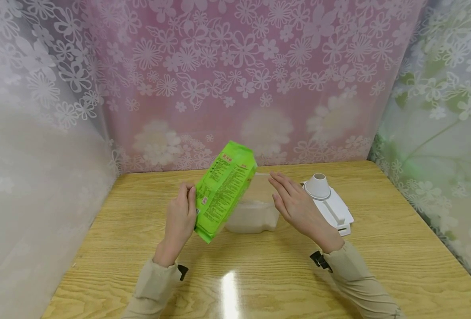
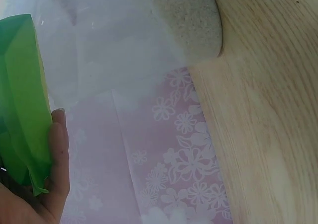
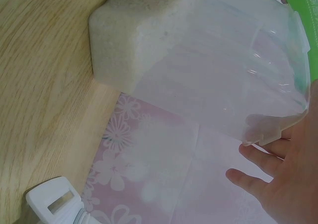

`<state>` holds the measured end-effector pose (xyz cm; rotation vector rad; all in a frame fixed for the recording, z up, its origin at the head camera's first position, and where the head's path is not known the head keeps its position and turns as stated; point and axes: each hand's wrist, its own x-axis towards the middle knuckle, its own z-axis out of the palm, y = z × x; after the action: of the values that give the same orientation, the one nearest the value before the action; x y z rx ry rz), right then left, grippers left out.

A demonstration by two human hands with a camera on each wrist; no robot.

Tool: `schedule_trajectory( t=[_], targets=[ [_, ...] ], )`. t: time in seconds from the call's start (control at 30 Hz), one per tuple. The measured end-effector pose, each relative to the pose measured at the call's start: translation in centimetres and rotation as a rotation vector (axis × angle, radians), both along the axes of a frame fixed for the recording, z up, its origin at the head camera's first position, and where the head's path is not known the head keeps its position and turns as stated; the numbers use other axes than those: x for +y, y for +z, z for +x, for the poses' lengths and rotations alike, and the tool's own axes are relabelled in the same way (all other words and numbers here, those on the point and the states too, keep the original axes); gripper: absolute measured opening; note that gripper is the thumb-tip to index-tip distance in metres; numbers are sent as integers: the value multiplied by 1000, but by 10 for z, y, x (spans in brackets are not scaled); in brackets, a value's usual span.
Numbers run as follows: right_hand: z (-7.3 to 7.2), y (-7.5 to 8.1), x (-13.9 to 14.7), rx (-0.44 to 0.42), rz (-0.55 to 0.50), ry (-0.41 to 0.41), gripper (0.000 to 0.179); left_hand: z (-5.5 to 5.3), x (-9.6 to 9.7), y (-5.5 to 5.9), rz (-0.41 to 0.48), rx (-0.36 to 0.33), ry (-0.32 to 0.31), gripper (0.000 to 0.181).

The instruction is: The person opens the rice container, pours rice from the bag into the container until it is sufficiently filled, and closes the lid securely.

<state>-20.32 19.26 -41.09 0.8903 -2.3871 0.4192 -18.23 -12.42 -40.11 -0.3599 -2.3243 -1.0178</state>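
My left hand grips a bright green printed plastic bag by its left edge, thumb on the near side. The bag is tilted, its upper end leaning right over a translucent plastic container. Pale rice-like grains fill the lower part of the container in the left wrist view. My right hand is at the container's right side with fingers extended. In the right wrist view its fingertips are right at the container's rim. The bag covers part of the container in the head view.
Right of the container a white lid lies on the wooden table, with a white cone-shaped cup on it. Flowered curtains hang behind the table and at both sides.
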Motion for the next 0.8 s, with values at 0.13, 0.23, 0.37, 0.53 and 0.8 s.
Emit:
schedule_trajectory(
  t=[0.13,0.23,0.37,0.53,0.8],
  targets=[
    [0,0,0,3,-2,-1,50,1,-2,-1,-9,-13,-2,19],
    [0,1,0,3,-3,0,49,2,-5,-1,-10,-22,-1,20],
    [0,1,-1,-6,2,3,48,2,-10,-1,22,-29,8,23],
    [1,2,-1,-15,8,1,48,1,-17,0,50,10,41,25],
    [1,2,0,-33,11,-7,48,0,-31,-3,40,22,138,28]
  ],
)
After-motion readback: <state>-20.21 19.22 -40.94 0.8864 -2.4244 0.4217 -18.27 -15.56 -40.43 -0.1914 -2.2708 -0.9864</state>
